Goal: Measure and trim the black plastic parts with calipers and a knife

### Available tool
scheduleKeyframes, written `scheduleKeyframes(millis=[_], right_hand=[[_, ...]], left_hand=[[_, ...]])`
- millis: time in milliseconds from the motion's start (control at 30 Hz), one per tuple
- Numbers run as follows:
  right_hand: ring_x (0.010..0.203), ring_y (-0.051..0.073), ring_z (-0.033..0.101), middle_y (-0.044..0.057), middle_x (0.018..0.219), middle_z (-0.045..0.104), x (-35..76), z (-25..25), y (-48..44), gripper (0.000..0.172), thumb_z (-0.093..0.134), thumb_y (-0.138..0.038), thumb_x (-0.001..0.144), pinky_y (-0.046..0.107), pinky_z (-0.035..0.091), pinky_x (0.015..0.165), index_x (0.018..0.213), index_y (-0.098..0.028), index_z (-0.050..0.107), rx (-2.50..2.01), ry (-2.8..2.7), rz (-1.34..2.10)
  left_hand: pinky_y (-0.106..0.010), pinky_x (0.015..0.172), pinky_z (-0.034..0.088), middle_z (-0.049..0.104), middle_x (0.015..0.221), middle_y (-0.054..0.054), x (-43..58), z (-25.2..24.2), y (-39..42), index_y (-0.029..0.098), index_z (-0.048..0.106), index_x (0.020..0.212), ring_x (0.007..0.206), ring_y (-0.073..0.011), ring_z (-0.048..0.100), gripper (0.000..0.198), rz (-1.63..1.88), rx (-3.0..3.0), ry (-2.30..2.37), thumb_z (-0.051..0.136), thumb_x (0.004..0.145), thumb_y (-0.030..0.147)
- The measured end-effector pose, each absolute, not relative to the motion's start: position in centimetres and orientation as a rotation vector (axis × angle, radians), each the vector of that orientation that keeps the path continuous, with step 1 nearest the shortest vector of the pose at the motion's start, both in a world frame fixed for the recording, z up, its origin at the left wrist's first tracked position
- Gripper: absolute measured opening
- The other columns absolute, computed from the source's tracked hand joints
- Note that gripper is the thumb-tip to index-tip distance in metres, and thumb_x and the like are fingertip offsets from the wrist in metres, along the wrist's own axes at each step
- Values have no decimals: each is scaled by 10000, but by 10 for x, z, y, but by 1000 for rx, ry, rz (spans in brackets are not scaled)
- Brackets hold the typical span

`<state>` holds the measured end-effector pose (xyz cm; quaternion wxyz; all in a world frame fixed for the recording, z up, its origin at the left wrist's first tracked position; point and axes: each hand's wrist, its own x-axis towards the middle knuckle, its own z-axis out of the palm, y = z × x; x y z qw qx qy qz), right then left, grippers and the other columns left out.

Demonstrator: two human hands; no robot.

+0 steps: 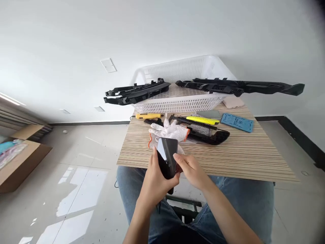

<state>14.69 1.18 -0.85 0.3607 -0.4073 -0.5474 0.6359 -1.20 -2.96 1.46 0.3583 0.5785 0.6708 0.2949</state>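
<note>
- Nearest the camera, the person's legs in blue jeans [243,200] filled the bottom of the view; both bare forearms reached up from there toward the counter's near edge.
- The left hand [154,179] was closed around a black phone [166,152], fingers wrapped about its lower half from the left; the phone stood nearly upright, dark glossy screen facing the camera, held in the air just over the near edge of the counter [254,159].
- The right hand [190,169] met the phone from the right, thumb and fingertips pinched on its right edge.
- Just behind the phone, a pair of white knitted gloves [172,132] with orange cuffs lay on the striped wooden counter; beside them to the right lay a curved black plastic part [215,137].
- Further back lay a row of small things; a yellow screwdriver [148,116] to the left, a yellow utility knife [203,120] in the middle, a blue card [237,122] to the right.
- At the far edge stood a white plastic basket [182,69]; two long black plastic parts rested across its rim, the shorter part [137,92] jutting left, the longer part [241,87] jutting well out to the right.
- On the pale tiled floor at far left sat an open cardboard box [22,159].
</note>
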Motion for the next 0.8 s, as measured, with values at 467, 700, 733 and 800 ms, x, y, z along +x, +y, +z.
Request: scheduleKeyframes(millis=[467,700,733,800], right_hand=[[1107,291,748,142,1372,722,172,-3,2,638,522,-740,989,473,601,984,1324,-247,748,-1103,-1476,1566],[1128,327,752,143,1220,788,197,-21,6,595,600,-739,925,484,597,983,1168,-225,775,-1301,-1338,1410],[1136,333,750,145,1223,788,201,-23,7,582,611,-730,917,490,595,986,1157,-227,777,-1336,-1323,1392],[1147,342,744,147,1223,787,207,-25,10,533,621,-689,918,504,592,987,1139,-230,776,-1412,-1303,1333]], left_hand=[[-515,1129,482,410,1645,-284,-126,58,83,27,190,1691,1469,-435,496,1062,113,1702,2328,629,830,467],[-509,1134,448,544,1537,-304,-120,33,106,-7,181,1686,1439,-457,516,1054,55,1837,2263,611,846,463],[-503,1140,442,552,1530,-299,-120,31,108,-3,172,1690,1441,-451,514,1051,64,1840,2256,603,854,466],[-506,1143,436,546,1531,-298,-121,27,109,5,150,1697,1450,-447,500,1050,83,1841,2247,587,871,485]])
